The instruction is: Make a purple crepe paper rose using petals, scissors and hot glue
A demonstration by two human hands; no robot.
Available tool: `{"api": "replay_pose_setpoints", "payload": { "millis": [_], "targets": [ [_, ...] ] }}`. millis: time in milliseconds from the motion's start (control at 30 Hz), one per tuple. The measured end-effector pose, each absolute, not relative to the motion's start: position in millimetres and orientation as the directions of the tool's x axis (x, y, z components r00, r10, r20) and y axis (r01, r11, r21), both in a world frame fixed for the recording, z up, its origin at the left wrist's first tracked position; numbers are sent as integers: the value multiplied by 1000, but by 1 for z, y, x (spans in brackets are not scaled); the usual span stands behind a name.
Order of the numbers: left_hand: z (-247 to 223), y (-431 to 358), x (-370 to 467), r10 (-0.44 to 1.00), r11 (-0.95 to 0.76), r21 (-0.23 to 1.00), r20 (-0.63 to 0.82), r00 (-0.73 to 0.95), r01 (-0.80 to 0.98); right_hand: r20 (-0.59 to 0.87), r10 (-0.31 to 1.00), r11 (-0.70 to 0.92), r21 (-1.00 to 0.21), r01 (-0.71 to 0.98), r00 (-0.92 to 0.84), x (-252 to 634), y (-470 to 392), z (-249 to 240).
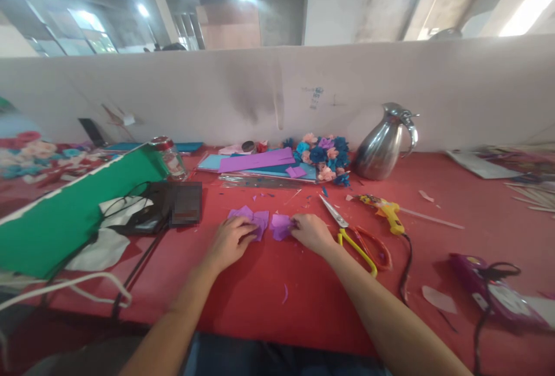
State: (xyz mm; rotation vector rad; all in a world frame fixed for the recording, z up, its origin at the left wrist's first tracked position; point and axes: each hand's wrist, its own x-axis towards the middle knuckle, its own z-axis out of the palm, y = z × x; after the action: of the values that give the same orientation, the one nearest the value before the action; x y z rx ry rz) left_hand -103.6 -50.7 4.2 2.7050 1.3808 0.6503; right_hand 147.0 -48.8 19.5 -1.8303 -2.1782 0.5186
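Observation:
My left hand [233,241] is closed at the fingertips on several cut pieces of purple crepe paper [261,221] that lie in a loose overlapping group on the red table. Just to the right, my right hand [313,232] pinches the edge of another purple paper piece [281,227], its thumb and fingers partly hiding that edge. A narrow gap separates the two lots of paper. Scissors [342,222] with yellow and red handles lie spread beside my right hand.
A yellow glue gun [392,217] with its cord lies to the right, near a purple box-like device [498,292]. Behind are coloured paper sheets [255,160], paper flowers [325,156] and a steel jug [381,144]. A green board [87,208], jar [171,159] and dark box [186,203] stand left.

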Motion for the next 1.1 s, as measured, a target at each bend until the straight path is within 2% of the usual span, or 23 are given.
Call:
{"api": "replay_pose_setpoints", "payload": {
  "millis": [300, 500, 633, 733, 833, 933, 1033, 1100],
  "targets": [
    [3, -49, -103, 759, -625, 217, 393, 519, 750, -44, 988, 110, -456, 883, -146, 144, -49, 19],
    [3, -49, -102, 767, -617, 237, 394, 506, 751, -25, 985, 147, -406, 902, -172, 144, -51, 23],
    [3, -46, -103, 782, -606, 333, 417, 464, 723, -24, 981, 168, -373, 912, -191, 143, -54, 25],
    [2, -44, -107, 810, -547, 408, 480, 338, 731, 2, 981, 177, -402, 899, -192, 143, -54, 23],
    [5, -44, -110, 809, -455, 429, 565, 161, 780, 55, 983, 182, -486, 855, -177, 145, -52, 19],
    [12, -46, -113, 766, -354, 478, 641, -43, 804, 97, 983, 183, -634, 752, -157, 147, -49, 15],
    [19, -47, -117, 696, -267, 571, 671, -255, 777, 74, 982, 155, -838, 524, -171, 149, -44, 13],
    [21, -46, -123, 686, -223, 646, 636, -354, 730, 47, 983, 106, -934, 342, -176, 150, -42, 14]
  ]
}}
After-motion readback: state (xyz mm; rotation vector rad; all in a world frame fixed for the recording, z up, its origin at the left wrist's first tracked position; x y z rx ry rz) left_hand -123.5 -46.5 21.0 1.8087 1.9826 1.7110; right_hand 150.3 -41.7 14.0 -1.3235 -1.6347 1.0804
